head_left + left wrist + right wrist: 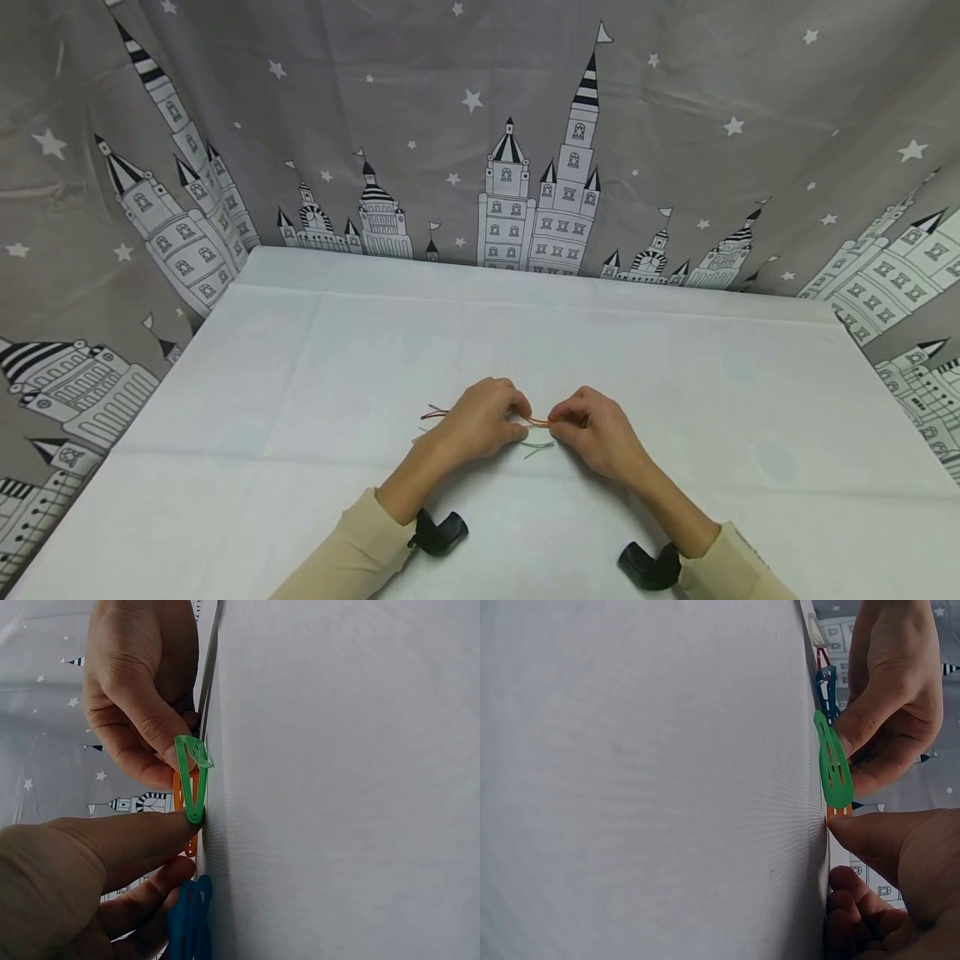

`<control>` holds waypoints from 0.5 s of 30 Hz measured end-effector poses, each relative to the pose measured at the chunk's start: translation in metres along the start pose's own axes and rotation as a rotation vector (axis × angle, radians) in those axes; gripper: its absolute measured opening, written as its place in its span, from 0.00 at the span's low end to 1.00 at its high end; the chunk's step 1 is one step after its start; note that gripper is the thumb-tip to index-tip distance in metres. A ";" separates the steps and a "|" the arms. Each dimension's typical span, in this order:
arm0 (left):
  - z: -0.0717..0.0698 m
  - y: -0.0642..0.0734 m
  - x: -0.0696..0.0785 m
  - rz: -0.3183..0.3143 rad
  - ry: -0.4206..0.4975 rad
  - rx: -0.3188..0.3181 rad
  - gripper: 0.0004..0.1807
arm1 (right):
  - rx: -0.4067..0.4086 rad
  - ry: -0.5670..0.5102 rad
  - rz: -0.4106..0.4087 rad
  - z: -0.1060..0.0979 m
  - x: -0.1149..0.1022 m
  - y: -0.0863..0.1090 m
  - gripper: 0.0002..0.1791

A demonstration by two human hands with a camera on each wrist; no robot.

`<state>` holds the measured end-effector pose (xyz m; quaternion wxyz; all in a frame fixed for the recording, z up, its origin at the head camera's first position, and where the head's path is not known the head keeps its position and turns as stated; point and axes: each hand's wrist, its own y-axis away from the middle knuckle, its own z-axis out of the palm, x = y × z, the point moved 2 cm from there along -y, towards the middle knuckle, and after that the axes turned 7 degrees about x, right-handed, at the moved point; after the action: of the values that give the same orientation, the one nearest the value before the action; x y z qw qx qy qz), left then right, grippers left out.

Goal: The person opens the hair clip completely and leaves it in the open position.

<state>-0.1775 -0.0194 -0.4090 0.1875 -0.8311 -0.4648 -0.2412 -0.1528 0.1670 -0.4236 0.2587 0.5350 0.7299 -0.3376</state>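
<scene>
An orange snap hair clip [538, 422] spans the gap between my two hands, close over the white cloth. My left hand [483, 421] pinches one end of it between thumb and fingers, and my right hand [596, 429] pinches the other end. Nearer to me lies a green snap hair clip [184, 776], which overlaps the orange one in both wrist views. Blue hair clips [191, 919] show beside the fingers of my left hand in the left wrist view. The fingertips hide part of the orange clip.
Past my left hand lie a reddish clip [433, 412] and a pale clip [817, 631]. White cloth [637, 358] covers the table. A grey curtain with castles and stars [420, 183] hangs behind its far edge and along the sides.
</scene>
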 end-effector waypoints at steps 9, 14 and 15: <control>-0.001 0.000 -0.001 0.007 0.002 -0.014 0.08 | 0.006 -0.002 0.004 0.000 0.001 0.000 0.05; -0.001 0.001 -0.003 0.009 0.010 -0.010 0.08 | 0.015 -0.017 0.002 0.000 0.001 0.000 0.07; -0.001 0.001 -0.003 0.011 0.013 -0.004 0.09 | 0.016 -0.022 0.000 0.000 0.001 0.001 0.07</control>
<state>-0.1782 -0.0229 -0.4098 0.1900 -0.8325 -0.4584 -0.2464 -0.1526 0.1677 -0.4241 0.2624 0.5335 0.7243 -0.3491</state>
